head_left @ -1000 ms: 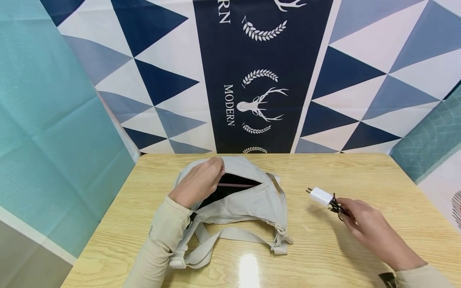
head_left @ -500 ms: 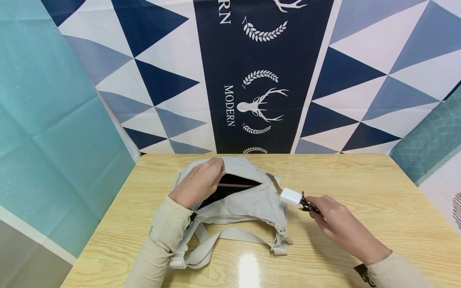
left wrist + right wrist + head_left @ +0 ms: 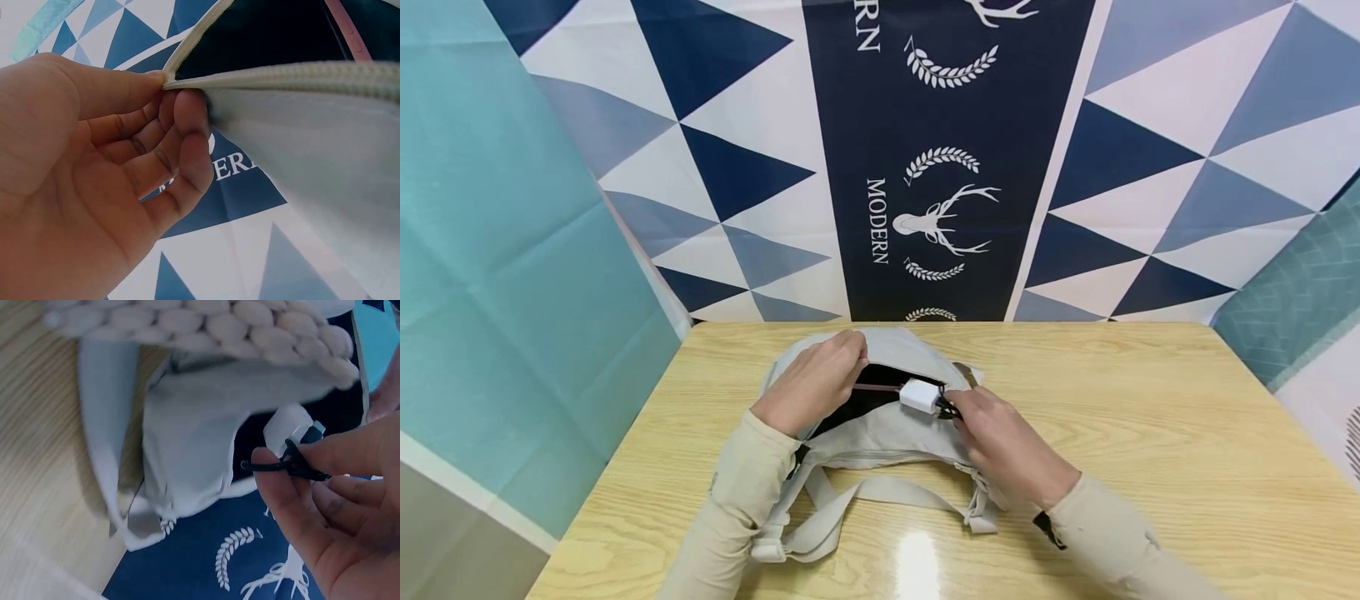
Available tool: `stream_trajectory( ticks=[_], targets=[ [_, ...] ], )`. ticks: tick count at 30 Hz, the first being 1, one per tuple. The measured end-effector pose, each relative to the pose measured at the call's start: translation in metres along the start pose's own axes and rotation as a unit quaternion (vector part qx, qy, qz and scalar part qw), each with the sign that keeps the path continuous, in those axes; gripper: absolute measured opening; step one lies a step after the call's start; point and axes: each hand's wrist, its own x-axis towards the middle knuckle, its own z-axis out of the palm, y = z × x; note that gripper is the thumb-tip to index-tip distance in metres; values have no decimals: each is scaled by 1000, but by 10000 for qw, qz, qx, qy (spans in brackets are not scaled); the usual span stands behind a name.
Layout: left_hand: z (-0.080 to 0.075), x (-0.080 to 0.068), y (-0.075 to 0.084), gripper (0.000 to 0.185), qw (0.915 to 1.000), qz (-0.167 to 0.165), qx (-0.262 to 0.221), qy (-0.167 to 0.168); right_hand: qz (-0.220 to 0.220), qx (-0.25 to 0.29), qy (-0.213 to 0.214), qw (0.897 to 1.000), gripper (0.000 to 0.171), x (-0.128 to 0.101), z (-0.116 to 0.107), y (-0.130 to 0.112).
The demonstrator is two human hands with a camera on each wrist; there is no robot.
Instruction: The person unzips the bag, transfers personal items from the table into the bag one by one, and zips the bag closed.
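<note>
A pale grey backpack (image 3: 880, 433) lies on the table with its zipped mouth gaping and its inside dark. My left hand (image 3: 820, 379) pinches the zipper edge of that mouth between thumb and fingers, as the left wrist view shows up close. Over the opening, a white charger (image 3: 919, 396) with a bundled black cable (image 3: 294, 464) hangs from my right hand (image 3: 1003, 442), whose thumb and finger pinch the cable. Inside the bag a thin pink strip (image 3: 348, 28) shows; what it belongs to is hidden.
The backpack's straps (image 3: 895, 490) loop toward the front of the wooden table (image 3: 1150, 433). In the right wrist view a braided beige cord (image 3: 219, 325) crosses close to the camera. A patterned cloth (image 3: 760, 167) hangs behind the table.
My right hand has carried the charger leftward from the right side of the table to the bag's opening. My left hand has kept its hold on the zipper edge.
</note>
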Motion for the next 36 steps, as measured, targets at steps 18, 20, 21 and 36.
stream_trajectory(
  ticks=[18, 20, 21, 36],
  targets=[
    [1, 1, 3, 8, 10000, -72, -11, -38, 20, -334, 468, 9983, 32, 19, 33, -7],
    [1, 1, 3, 7, 10000, -53, 8, -35, -46, -502, 480, 9976, 35, 18, 34, -7],
    [2, 1, 3, 7, 10000, -40, 19, -31, -78, -591, 495, 9970, 38, 18, 35, -8],
    [2, 2, 4, 6, 9999, -36, 77, -122, 33, -731, 806, 9941, 29, 29, 51, -20]
  ],
)
